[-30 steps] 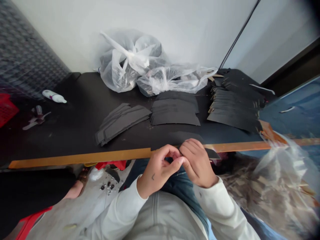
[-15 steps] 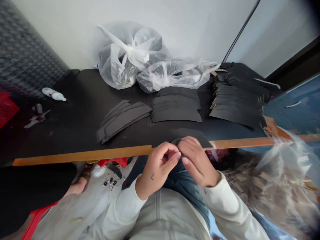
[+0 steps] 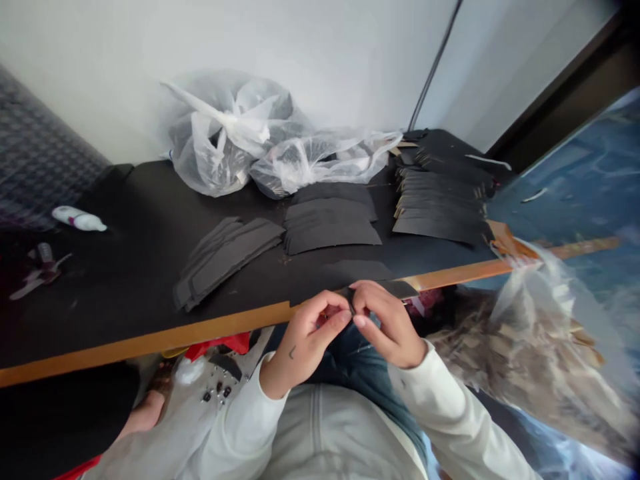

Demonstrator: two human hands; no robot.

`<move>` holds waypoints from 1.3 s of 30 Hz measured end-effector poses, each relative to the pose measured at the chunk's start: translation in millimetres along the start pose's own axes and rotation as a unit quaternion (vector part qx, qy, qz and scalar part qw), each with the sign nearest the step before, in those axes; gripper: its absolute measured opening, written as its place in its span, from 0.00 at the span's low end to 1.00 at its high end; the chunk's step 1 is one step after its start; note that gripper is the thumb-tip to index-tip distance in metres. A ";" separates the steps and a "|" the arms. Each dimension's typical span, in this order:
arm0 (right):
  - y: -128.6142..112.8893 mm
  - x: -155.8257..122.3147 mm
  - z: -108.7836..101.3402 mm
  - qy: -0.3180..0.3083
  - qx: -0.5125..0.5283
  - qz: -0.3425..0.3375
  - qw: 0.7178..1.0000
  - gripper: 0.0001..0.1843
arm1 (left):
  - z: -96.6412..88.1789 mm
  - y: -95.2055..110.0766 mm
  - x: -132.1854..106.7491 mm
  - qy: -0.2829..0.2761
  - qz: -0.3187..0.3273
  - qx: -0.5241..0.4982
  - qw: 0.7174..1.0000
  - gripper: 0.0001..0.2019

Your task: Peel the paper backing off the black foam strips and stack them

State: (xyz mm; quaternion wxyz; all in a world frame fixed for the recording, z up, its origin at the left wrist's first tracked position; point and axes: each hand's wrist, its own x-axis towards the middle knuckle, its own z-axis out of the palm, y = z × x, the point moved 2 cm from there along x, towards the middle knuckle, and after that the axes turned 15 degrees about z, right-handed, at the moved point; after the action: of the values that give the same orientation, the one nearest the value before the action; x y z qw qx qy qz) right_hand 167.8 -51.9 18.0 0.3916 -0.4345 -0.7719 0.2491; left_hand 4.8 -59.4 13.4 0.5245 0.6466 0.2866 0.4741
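At the table's front edge, my left hand (image 3: 307, 340) and my right hand (image 3: 387, 323) meet, fingertips nearly touching. Both are closed in a pinch on a thin black piece (image 3: 349, 298), which is mostly hidden by the fingers. A dark flat sheet (image 3: 403, 289) shows behind my right hand at the table edge; whether it is part of the pinched piece I cannot tell. Just beyond my hands lies a black curved sheet (image 3: 357, 269). Further back are a fanned stack of black sheets (image 3: 333, 227) and, to its left, a smaller slanted stack (image 3: 233, 257).
A larger black stack (image 3: 440, 207) lies at the right. Two clear plastic bags (image 3: 220, 140) rest against the wall. At the left are a white bottle (image 3: 80, 219) and small snippers (image 3: 43, 272). A bag of brown scraps (image 3: 525, 347) stands right; another person's arm (image 3: 145, 413) shows lower left.
The view has swung so the table things sit further left and slightly lower. My hands keep their pinch at the table edge, with the fingers shifted only slightly.
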 end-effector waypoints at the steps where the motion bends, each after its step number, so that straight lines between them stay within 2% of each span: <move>1: -2.0 -1.8 -1.2 0.023 -0.009 -0.006 1.000 0.12 | 1.5 -0.6 1.0 -0.003 -0.001 -0.007 1.000 0.11; 3: -5.4 -4.1 -3.5 0.043 -0.044 -0.011 0.998 0.11 | 3.8 -1.2 3.7 -0.008 0.002 -0.009 1.000 0.11; 8: -7.9 -1.5 -7.2 0.024 -0.101 -0.008 0.995 0.10 | 5.9 2.0 11.7 -0.020 0.043 0.035 0.998 0.12; 12: -9.5 -1.0 -9.1 0.085 -0.103 -0.014 0.991 0.13 | 8.9 4.8 12.6 -0.026 0.045 0.055 0.997 0.12; 14: -7.6 -3.7 -11.1 0.134 -0.071 0.024 0.988 0.15 | 10.9 3.0 10.5 -0.017 0.038 0.038 0.998 0.11; 16: -0.9 -7.0 -13.6 0.191 -0.014 0.104 0.976 0.18 | 12.6 -1.7 7.6 -0.003 0.039 -0.006 0.999 0.10; 18: 9.7 -9.6 -15.6 0.252 0.081 0.192 0.945 0.22 | 12.9 -8.8 4.3 0.021 0.040 -0.064 0.997 0.10; 19: 15.5 -10.0 -16.3 0.284 0.143 0.226 0.921 0.23 | 12.5 -12.7 2.5 0.035 0.039 -0.091 0.994 0.11; 22: 31.2 -6.1 -17.2 0.362 0.331 0.299 0.819 0.22 | 9.2 -23.0 -4.1 0.084 0.027 -0.134 0.987 0.12; 25: 39.5 2.6 -20.3 0.412 0.450 0.336 0.718 0.19 | 4.7 -27.1 -12.7 0.143 0.016 -0.145 0.979 0.12; 27: 41.7 8.4 -25.3 0.437 0.493 0.324 0.679 0.18 | 1.6 -25.8 -18.5 0.185 0.013 -0.143 0.972 0.13; 29: 43.1 13.3 -31.7 0.446 0.517 0.295 0.668 0.18 | -1.5 -22.0 -23.9 0.221 0.012 -0.137 0.966 0.14; 34: 45.5 20.6 -45.4 0.445 0.548 0.243 0.665 0.16 | -10.2 -10.2 -35.4 0.277 0.011 -0.128 0.952 0.16; 37: 45.0 21.3 -49.4 0.466 0.557 0.227 0.649 0.16 | -16.4 -7.9 -42.5 0.289 0.014 -0.109 0.951 0.15; 39: 44.2 20.3 -49.4 0.477 0.561 0.219 0.640 0.15 | -20.7 -8.5 -46.8 0.272 0.022 -0.083 0.958 0.14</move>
State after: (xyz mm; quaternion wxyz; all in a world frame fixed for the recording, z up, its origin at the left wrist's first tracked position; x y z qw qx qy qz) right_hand 222.9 -10.1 21.9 0.8079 -0.3467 -0.0726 0.4710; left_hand -31.1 -89.1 -9.3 0.4680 0.4535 0.3641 0.6654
